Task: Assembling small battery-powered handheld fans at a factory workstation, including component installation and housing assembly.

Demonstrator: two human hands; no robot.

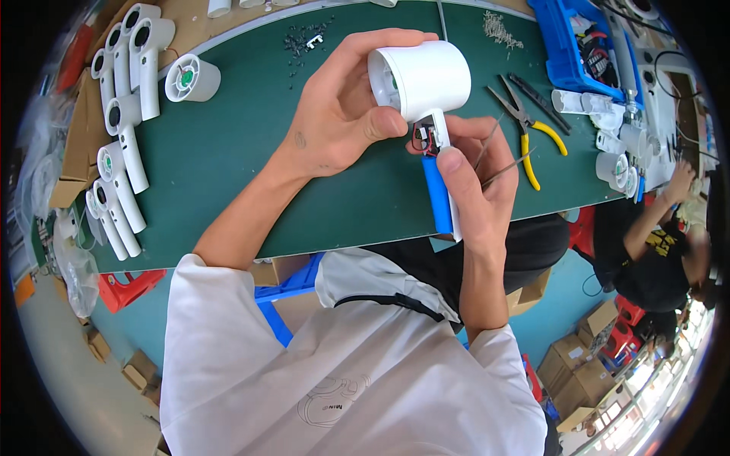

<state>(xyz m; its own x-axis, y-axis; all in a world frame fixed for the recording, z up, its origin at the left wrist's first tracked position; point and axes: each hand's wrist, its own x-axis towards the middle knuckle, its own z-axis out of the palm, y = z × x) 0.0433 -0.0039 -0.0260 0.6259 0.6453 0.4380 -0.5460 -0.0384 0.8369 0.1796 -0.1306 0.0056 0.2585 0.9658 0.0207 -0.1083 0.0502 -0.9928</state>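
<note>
My left hand (334,114) is wrapped round the white cylindrical head of a handheld fan (426,76), thumb at its lower rim. The fan's handle stands opened, with small wires and a circuit board (426,138) showing below the head. Under them lies a blue cylindrical battery (436,194) along a white handle strip. My right hand (487,178) grips this handle, its thumb beside the battery's upper end. Thin metal tweezers (508,167) stick out between the right hand's fingers; part of them is hidden.
On the green table (251,175), several white fans (125,114) line the left side near a loose fan head (193,78). Black screws (300,47) and silver screws (502,32) lie at the back. Yellow-handled pliers (526,125), a black pen-like tool (538,102) and a blue bin (566,45) are right. Another person sits far right.
</note>
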